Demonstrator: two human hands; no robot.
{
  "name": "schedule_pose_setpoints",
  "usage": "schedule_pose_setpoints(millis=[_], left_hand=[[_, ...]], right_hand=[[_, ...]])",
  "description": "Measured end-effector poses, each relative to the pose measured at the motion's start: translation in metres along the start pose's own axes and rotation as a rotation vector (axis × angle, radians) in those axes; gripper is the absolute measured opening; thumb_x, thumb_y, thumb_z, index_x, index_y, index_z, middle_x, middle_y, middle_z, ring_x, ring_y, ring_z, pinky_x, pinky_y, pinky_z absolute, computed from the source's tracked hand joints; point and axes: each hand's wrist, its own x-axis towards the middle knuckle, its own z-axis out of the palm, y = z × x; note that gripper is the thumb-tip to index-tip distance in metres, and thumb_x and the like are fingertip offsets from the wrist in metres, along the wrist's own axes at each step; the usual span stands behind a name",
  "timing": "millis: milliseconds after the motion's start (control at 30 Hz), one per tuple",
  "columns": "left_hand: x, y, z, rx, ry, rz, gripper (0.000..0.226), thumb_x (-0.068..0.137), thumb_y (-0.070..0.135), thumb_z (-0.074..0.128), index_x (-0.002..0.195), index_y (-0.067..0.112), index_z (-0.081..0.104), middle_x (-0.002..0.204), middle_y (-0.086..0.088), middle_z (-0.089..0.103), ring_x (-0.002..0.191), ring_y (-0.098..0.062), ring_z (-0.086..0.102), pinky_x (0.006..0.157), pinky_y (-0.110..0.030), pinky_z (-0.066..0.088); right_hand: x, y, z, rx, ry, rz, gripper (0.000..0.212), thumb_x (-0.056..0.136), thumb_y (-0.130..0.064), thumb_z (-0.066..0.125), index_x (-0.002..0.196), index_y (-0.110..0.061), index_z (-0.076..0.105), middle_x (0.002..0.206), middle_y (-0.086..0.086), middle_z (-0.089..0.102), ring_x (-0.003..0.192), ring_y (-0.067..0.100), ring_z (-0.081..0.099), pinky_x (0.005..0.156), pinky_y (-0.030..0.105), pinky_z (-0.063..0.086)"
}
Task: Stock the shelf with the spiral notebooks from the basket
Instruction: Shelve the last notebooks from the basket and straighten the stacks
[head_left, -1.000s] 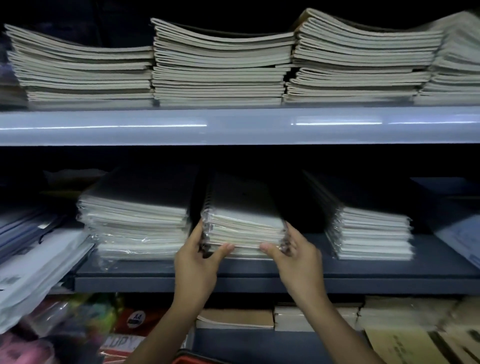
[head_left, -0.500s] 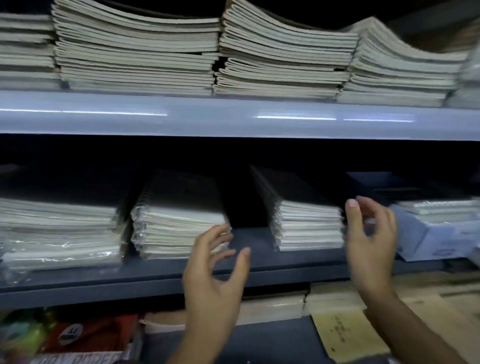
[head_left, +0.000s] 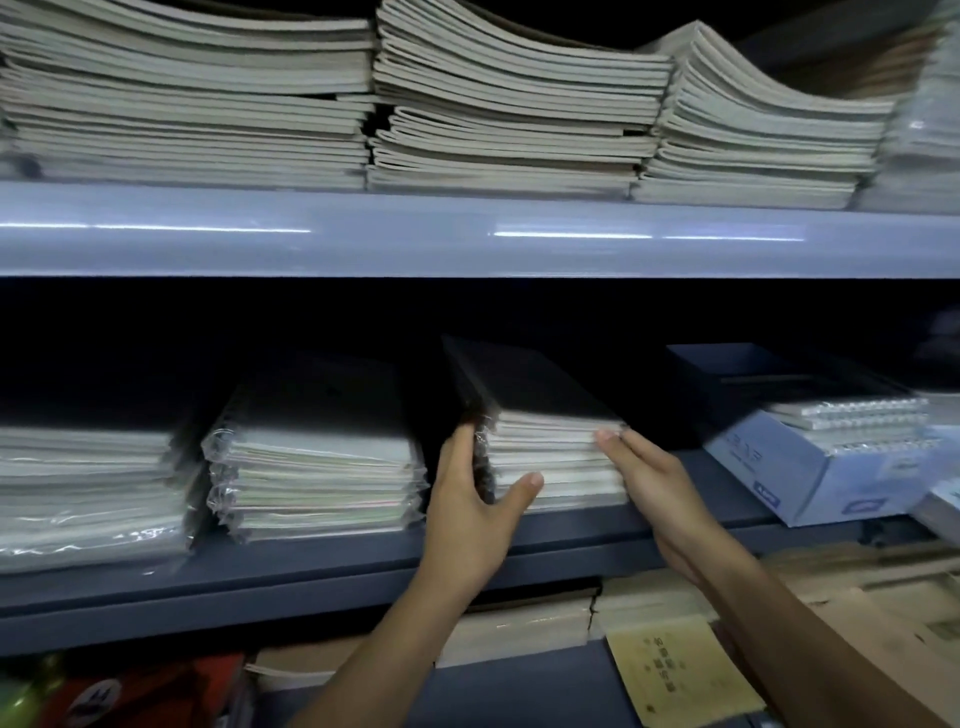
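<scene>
Black-covered spiral notebooks (head_left: 550, 457) stacked flat on shelf (head_left: 571, 530).

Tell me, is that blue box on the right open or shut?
Open. The blue box has no lid on top, and spiral notebooks lie stacked inside, their coils showing above its rim.
</scene>
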Motion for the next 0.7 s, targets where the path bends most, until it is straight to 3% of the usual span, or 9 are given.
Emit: schedule_pose_setpoints(millis=[100,200,300,367,533,633,700], left_hand=[[-0.011,0.001,-0.006,0.018,0.056,0.0,0.074,0.083,0.048,0.074,0.145,0.04,0.034,0.142,0.028,0.043,0.133,0.009,0.039,0.112,-0.023,0.035],[-0.015,0.003,-0.008,0.063,0.055,0.014,0.071,0.086,0.049,0.07,0.145,0.043,0.03,0.141,0.03,0.042,0.132,0.011,0.038,0.109,-0.018,0.033],[-0.018,0.005,-0.005,0.075,0.059,-0.01,0.066,0.093,0.05,0.058,0.149,0.04,0.025,0.149,0.02,0.041,0.137,0.002,0.037,0.114,-0.024,0.034],[-0.017,0.005,-0.005,0.091,0.067,-0.028,0.062,0.098,0.047,0.052,0.152,0.038,0.023,0.154,0.016,0.036,0.14,0.0,0.033,0.114,-0.022,0.029],[-0.012,0.01,0.001,0.094,0.041,-0.078,0.061,0.101,0.049,0.04,0.156,0.035,0.016,0.16,0.018,0.023,0.128,0.023,0.023,0.102,-0.004,0.02],[-0.012,0.016,0.006,0.095,0.001,-0.147,0.073,0.101,0.052,0.04,0.158,0.029,0.002,0.166,0.011,0.006,0.148,-0.001,0.012,0.114,-0.017,0.015],[-0.019,0.021,0.001,0.048,-0.022,-0.152,0.077,0.1,0.049,0.045,0.157,0.032,-0.003,0.166,0.013,0.004,0.15,-0.002,0.008,0.12,-0.023,0.013]], right_hand=[[-0.005,-0.002,0.003,0.018,-0.097,-0.026,0.045,0.082,-0.058,0.069,0.12,-0.033,0.064,0.125,-0.018,0.065,0.121,0.006,0.057,0.112,0.036,0.038],[-0.006,0.001,-0.001,0.016,-0.173,-0.048,0.071,0.073,-0.045,0.084,0.135,-0.035,0.05,0.135,-0.016,0.058,0.125,0.002,0.055,0.11,0.029,0.039],[-0.005,0.007,0.004,0.002,-0.105,-0.133,0.069,0.073,-0.032,0.085,0.135,-0.027,0.055,0.128,-0.008,0.067,0.119,0.005,0.063,0.106,0.031,0.046],[-0.005,0.01,0.006,0.003,-0.062,-0.161,0.065,0.074,-0.029,0.085,0.133,-0.026,0.057,0.124,-0.008,0.069,0.116,0.005,0.064,0.101,0.025,0.049],[-0.005,0.008,0.009,-0.018,-0.082,-0.164,0.061,0.077,-0.037,0.081,0.129,-0.015,0.058,0.125,-0.004,0.069,0.116,0.009,0.064,0.107,0.037,0.046],[-0.006,-0.002,0.007,-0.023,-0.047,-0.114,0.049,0.079,-0.053,0.073,0.11,-0.017,0.066,0.115,-0.003,0.073,0.112,0.013,0.066,0.106,0.043,0.047],[-0.011,-0.008,0.01,-0.037,0.0,-0.107,0.046,0.077,-0.062,0.069,0.105,-0.025,0.069,0.113,-0.004,0.073,0.112,0.017,0.066,0.105,0.048,0.047]])
